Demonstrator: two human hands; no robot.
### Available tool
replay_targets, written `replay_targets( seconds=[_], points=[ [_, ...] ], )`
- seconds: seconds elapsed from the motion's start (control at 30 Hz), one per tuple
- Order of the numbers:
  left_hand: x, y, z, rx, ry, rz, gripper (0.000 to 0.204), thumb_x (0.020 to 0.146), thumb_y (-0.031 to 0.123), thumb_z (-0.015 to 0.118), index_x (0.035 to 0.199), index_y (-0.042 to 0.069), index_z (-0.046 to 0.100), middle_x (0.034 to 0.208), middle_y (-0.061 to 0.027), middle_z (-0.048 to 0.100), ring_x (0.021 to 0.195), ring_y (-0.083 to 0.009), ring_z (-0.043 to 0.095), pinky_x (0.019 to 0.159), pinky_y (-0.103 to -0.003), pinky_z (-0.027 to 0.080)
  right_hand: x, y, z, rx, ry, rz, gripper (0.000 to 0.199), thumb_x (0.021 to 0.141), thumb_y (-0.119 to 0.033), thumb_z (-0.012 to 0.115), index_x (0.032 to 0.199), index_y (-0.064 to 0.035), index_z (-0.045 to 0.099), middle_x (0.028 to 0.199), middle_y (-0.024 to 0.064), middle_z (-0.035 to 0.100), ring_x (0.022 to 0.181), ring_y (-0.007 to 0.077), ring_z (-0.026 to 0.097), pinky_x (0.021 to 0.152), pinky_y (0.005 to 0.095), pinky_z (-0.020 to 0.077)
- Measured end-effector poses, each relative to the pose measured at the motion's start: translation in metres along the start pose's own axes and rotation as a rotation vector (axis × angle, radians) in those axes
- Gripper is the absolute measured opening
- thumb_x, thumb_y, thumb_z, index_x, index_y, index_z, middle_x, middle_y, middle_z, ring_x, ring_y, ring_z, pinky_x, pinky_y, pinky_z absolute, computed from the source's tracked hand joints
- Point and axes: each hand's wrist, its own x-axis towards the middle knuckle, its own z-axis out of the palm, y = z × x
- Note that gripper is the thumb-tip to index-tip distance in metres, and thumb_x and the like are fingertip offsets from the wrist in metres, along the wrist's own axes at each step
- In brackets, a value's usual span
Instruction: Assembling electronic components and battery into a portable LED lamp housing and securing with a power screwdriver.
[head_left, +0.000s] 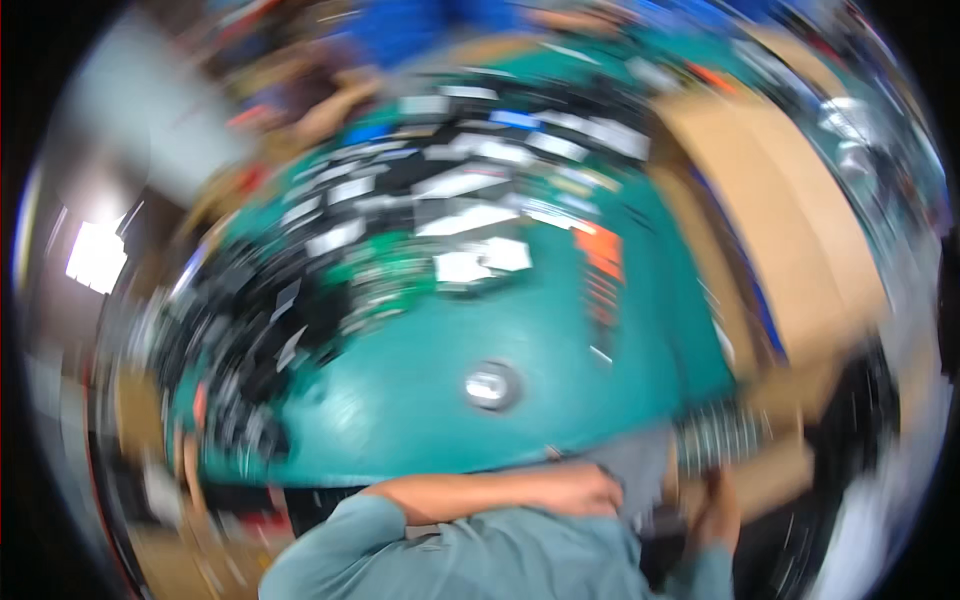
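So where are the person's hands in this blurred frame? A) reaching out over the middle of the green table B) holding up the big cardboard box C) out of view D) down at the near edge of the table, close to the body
D: the left hand and the right hand both sit low by the near edge of the green table, close to the body.

Teal worktable (pixel 420 400), heavily motion-blurred. Small round silvery object (pixel 491 385) near its front edge. Scatter of white and black flat pieces (pixel 470 215) across the far half, kinds not legible. Orange item (pixel 601 262) to the right. Large brown cardboard box (pixel 790 230) at the table's right side.
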Motion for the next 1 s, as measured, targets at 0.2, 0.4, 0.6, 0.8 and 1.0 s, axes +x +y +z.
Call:
replay_targets(
  seconds=[0.2, 0.4, 0.6, 0.8, 1.0],
  points=[
    [-0.060, -0.042, 0.001, -0.136, 0.817, -0.020, 0.019, 0.095, 0.021, 0.074, 0.089, 0.003, 0.075, 0.073, -0.0100, 0.072, 0.069, -0.0255, 0.071, 0.064, -0.039, 0.053, 0.033, -0.241, 0.061, 0.081, -0.311, -0.464, 0.046, 0.089, -0.038, 0.068, 0.119, -0.0055, 0.080, 0.134, 0.0232, 0.073, 0.126, 0.0382, 0.070, 0.106, 0.0459, 0.0556],
    [-0.089, -0.073, 0.022, -0.019, 1.271, -0.023, 0.017, 0.098, 0.020, 0.072, 0.088, 0.006, 0.072, 0.073, -0.0101, 0.070, 0.066, -0.0286, 0.068, 0.059, -0.043, 0.049, 0.002, -0.343, 0.129, -0.002, -0.606, -0.736, 0.045, 0.089, -0.038, 0.068, 0.118, -0.0057, 0.081, 0.133, 0.0231, 0.073, 0.126, 0.0382, 0.070, 0.106, 0.0459, 0.0557],
    [-0.082, -0.072, 0.030, 0.135, 1.197, -0.084, 0.032, 0.096, 0.036, 0.078, 0.102, 0.005, 0.079, 0.089, -0.0173, 0.078, 0.078, -0.0284, 0.072, 0.069, -0.046, 0.056, -0.018, -0.388, 0.174, -0.067, -0.772, -0.863, 0.045, 0.089, -0.039, 0.068, 0.117, -0.0059, 0.081, 0.133, 0.0230, 0.073, 0.125, 0.0382, 0.070, 0.105, 0.0459, 0.0558],
    [-0.084, -0.076, 0.037, 0.043, 1.214, -0.083, 0.027, 0.093, 0.034, 0.077, 0.098, 0.008, 0.077, 0.090, -0.0151, 0.077, 0.077, -0.0295, 0.072, 0.068, -0.047, 0.054, -0.026, -0.402, 0.194, -0.126, -0.827, -0.915, 0.045, 0.089, -0.039, 0.068, 0.117, -0.0062, 0.081, 0.132, 0.0229, 0.073, 0.125, 0.0381, 0.070, 0.105, 0.0459, 0.0558],
    [-0.081, -0.068, 0.040, 0.208, 1.297, -0.075, 0.017, 0.094, 0.024, 0.070, 0.084, 0.010, 0.073, 0.078, -0.0081, 0.073, 0.070, -0.0309, 0.070, 0.060, -0.044, 0.051, -0.021, -0.380, 0.163, -0.046, -0.755, -0.830, 0.045, 0.089, -0.039, 0.069, 0.116, -0.0064, 0.081, 0.132, 0.0228, 0.073, 0.125, 0.0381, 0.070, 0.105, 0.0459, 0.0559]
  ],
)
